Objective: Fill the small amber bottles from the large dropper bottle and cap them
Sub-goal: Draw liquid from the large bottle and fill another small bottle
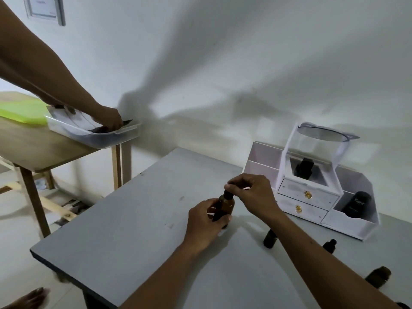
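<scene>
The large amber dropper bottle (226,205) stands upright on the grey table (133,230). My left hand (206,221) grips its body from the near side. My right hand (250,195) pinches its black dropper cap (228,195) from above. To the right, partly behind my right forearm, stand a small amber bottle (270,238) without a cap and a second small amber bottle (330,245) with a black top. Another small amber bottle (379,276) sits near the right edge.
A white organiser (312,192) with two drawers stands at the back right and holds a black jar (356,204) and a dark bottle (304,168). On a wooden side table (33,148) at left, another person's hand (110,120) reaches into a clear tray (95,132).
</scene>
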`<state>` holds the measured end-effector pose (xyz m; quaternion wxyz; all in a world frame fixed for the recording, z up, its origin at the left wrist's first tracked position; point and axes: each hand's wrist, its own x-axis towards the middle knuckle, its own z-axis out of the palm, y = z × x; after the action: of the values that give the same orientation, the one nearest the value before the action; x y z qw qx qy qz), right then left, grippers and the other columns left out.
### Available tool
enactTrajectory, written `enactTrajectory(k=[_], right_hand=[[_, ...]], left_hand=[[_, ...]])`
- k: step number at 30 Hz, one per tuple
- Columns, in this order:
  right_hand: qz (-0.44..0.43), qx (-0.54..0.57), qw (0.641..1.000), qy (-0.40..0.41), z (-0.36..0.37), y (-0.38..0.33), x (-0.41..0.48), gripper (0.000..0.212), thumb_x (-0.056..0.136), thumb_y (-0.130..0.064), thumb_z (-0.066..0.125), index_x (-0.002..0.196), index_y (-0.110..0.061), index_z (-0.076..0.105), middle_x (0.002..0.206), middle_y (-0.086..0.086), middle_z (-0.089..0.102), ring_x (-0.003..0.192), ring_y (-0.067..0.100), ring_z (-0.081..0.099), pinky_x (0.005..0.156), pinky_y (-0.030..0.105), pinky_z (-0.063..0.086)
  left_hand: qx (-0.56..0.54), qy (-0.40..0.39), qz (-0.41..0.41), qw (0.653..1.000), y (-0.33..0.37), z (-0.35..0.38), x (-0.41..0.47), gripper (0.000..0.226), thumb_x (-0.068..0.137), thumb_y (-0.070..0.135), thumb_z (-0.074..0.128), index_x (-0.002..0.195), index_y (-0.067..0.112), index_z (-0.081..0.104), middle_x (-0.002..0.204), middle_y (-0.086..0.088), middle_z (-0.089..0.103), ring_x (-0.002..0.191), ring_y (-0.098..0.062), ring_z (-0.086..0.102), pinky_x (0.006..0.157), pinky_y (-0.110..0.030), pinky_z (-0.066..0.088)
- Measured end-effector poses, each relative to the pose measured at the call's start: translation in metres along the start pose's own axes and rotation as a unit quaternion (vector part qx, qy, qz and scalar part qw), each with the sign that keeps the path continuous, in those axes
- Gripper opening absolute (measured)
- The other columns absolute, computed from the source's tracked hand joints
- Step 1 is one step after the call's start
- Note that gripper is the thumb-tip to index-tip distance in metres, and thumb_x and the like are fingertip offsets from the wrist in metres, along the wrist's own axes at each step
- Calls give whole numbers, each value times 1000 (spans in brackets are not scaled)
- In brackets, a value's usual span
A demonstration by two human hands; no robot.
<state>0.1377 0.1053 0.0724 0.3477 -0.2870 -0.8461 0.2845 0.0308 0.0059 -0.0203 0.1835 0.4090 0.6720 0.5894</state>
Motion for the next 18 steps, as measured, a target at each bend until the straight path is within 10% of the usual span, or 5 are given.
enactTrajectory(k=[12,18], right_hand=[[-11,11,999,34,1,-9,2,4,83,-13,78,79,-13,77,69,-9,74,66,0,69,65,8,47],[-19,74,992,101,-31,-37,3,6,85,-22,78,86,-16,76,76,-6,77,72,0,72,69,7,51]], left_hand=[[35,3,-11,999,7,-1,-2,49,75,32,80,120,25,63,111,10,68,88,-1,61,66,0,43],[84,-3,-48,995,8,1,-6,67,75,41,79,134,24,52,128,5,62,103,-9,58,94,-21,44]])
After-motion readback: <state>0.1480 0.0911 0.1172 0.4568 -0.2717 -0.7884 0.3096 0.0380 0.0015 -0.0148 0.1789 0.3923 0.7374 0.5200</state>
